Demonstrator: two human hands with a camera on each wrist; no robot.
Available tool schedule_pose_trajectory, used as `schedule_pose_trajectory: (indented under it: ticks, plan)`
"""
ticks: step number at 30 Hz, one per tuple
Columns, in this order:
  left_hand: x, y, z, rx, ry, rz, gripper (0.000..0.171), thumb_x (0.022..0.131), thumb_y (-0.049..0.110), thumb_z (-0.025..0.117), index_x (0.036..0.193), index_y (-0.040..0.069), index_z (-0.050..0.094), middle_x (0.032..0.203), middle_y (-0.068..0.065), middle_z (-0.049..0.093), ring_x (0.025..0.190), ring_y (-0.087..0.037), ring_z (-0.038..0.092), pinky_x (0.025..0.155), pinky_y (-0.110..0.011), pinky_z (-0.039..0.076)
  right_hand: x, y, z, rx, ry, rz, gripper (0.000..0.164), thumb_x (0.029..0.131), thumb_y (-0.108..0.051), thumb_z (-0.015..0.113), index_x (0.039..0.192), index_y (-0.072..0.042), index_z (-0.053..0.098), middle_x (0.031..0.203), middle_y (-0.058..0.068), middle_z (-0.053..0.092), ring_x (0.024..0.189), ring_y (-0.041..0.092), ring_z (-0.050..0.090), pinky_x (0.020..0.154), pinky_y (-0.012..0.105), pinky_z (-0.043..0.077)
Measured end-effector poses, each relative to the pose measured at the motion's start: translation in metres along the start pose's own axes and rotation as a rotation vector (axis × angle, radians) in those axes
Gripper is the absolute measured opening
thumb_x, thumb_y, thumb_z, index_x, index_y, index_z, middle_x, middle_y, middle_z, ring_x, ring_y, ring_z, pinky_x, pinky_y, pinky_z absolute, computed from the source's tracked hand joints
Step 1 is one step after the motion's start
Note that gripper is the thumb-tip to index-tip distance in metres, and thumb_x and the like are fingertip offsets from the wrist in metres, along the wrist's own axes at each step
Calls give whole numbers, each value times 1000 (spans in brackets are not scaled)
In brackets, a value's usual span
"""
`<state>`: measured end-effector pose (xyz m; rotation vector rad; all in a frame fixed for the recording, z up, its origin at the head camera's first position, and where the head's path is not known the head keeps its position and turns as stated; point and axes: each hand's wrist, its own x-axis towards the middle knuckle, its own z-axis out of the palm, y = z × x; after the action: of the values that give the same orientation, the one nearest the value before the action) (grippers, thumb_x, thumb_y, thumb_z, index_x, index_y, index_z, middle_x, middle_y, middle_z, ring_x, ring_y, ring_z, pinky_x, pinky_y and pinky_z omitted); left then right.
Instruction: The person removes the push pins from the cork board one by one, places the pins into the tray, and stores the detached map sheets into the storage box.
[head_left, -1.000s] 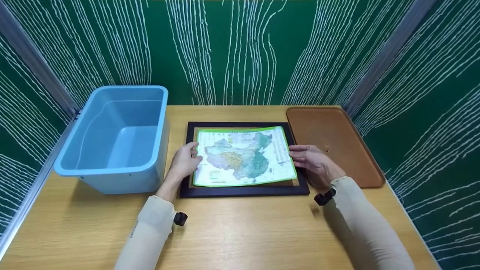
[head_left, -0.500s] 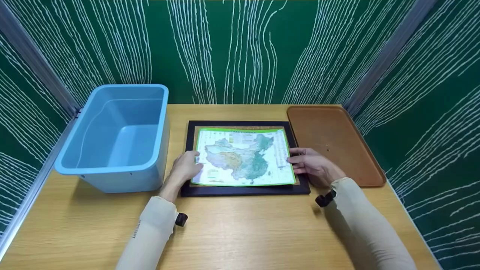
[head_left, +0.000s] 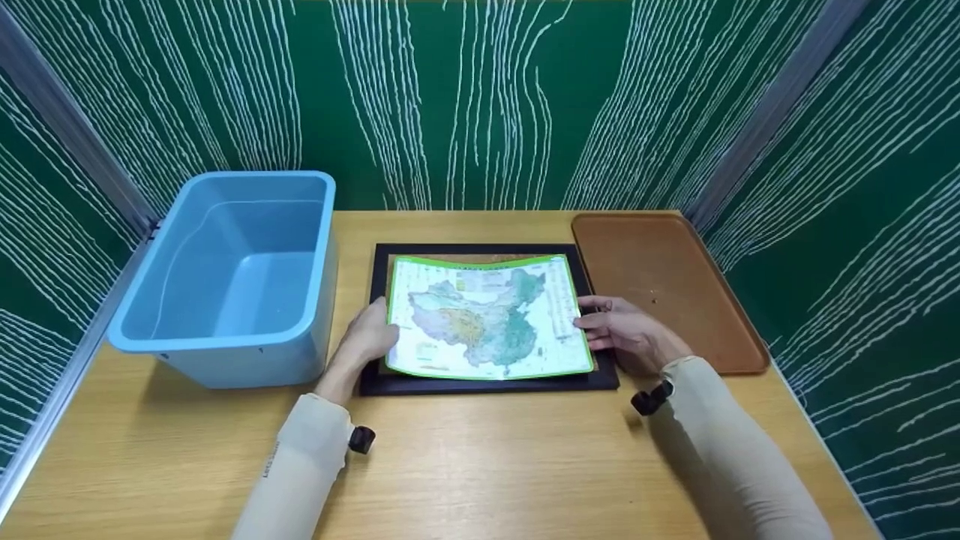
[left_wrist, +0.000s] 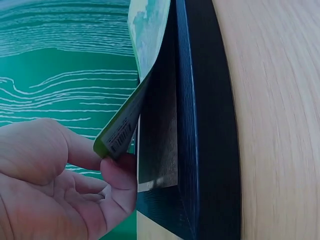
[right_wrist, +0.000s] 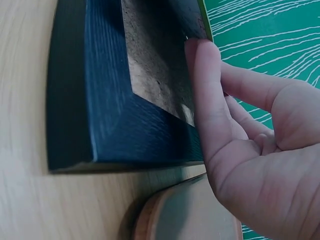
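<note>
A map sheet (head_left: 472, 319) with a green border lies between my two hands, bowed in the middle with its sides raised. Below it is a dark picture frame (head_left: 487, 385) with a brown backing board (right_wrist: 155, 55) inside. At the sheet's left edge, my left hand (head_left: 367, 334) pinches it between thumb and fingers. In the left wrist view a barcode shows on the curled underside of the map's corner (left_wrist: 120, 135). My right hand (head_left: 626, 330) holds the opposite edge, its fingertips (right_wrist: 205, 52) at the sheet, lifted over the frame.
A blue plastic bin (head_left: 225, 292) stands on the left of the wooden table (head_left: 480, 465). On the right, a brown tray (head_left: 675, 292) lies close to the frame's side. Green walls with white lines (head_left: 510, 105) enclose the table at the back and sides.
My left hand has moved slightly down along the map's left edge. The sheet has straightened over the frame and now sags in the middle; the right hand has barely moved.
</note>
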<state>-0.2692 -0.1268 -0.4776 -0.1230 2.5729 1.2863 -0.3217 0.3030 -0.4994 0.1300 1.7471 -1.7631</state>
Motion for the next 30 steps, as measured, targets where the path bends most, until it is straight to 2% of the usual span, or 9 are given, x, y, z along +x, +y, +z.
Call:
schedule_pose_trajectory:
  ticks: [3, 5, 15, 20, 22, 26, 30]
  plan:
    - [-1, 1, 2, -45, -9, 6, 53, 103, -1, 42, 155, 0, 33, 141, -21, 52, 126, -31, 52, 105, -44, 42, -1, 0, -1, -9, 0, -3, 62, 94, -4, 72, 148, -6, 42, 97, 10, 73, 71, 17, 69, 69, 31, 60]
    - [-1, 1, 3, -66, -13, 18, 49, 103, -1, 42, 152, 1, 38, 133, -19, 57, 117, -28, 56, 99, -42, 45, -3, 1, -3, -4, -3, -4, 62, 93, -4, 72, 148, -7, 43, 98, 10, 73, 72, 17, 70, 70, 32, 60]
    - [0, -3, 2, -104, -14, 70, 45, 101, -1, 45, 146, 1, 47, 122, -15, 64, 103, -24, 62, 83, -34, 50, -6, 0, -1, -13, -29, -47, 61, 94, -4, 71, 148, -5, 42, 102, 11, 73, 78, 19, 71, 72, 34, 60]
    - [-1, -1, 1, -108, -17, 55, 45, 101, -2, 43, 146, 2, 46, 115, -16, 65, 88, -23, 64, 61, -28, 46, -8, -2, -2, -24, -13, -42, 64, 94, -4, 71, 150, -6, 39, 102, 11, 73, 78, 19, 71, 73, 34, 60]
    - [-1, 0, 1, -113, -17, 54, 45, 102, -2, 43, 146, 2, 46, 113, -16, 65, 84, -22, 65, 56, -27, 45, -9, -3, -3, -29, -5, -40, 64, 94, -5, 72, 149, -7, 40, 103, 12, 73, 78, 20, 71, 74, 35, 60]
    - [-3, 3, -1, -122, -20, 71, 45, 103, -1, 43, 147, 3, 45, 114, -15, 65, 87, -22, 66, 61, -28, 49, -12, -5, -4, -39, 12, -40, 62, 93, -7, 73, 147, -8, 44, 106, 13, 73, 80, 21, 71, 76, 36, 60]
    - [-3, 4, -3, -126, -14, 146, 45, 103, 1, 44, 148, 3, 45, 120, -14, 65, 95, -22, 66, 73, -32, 52, -16, -7, -6, -62, 17, -52, 60, 95, -9, 72, 147, -8, 42, 102, 9, 72, 78, 19, 69, 76, 35, 60]
